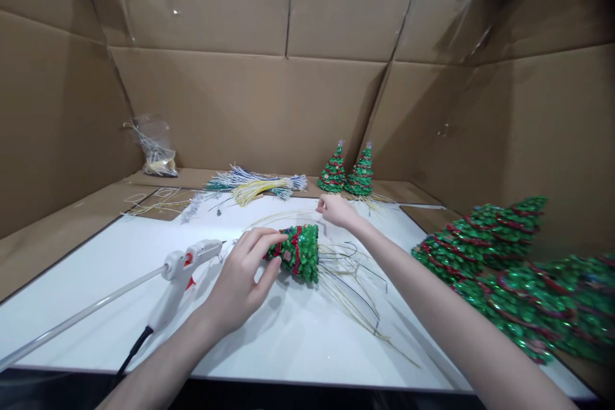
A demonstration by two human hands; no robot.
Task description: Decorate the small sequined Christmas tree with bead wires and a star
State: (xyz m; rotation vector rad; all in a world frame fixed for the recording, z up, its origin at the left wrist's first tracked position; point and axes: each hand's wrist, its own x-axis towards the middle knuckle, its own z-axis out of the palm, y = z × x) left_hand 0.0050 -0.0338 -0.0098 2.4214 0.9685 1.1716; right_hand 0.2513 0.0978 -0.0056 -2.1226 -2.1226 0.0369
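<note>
Our left hand (247,266) holds the tree (302,251); our right hand (335,210), nearer the tabletop's (288,333) far edge, pinches (what, we can't tell), likely arranging wires (336,270): steadiness matters next.

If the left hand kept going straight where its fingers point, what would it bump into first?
The little green tree lying on its side. The left hand already looks right up against it, though it's hard to tell how firmly it touches.
</note>
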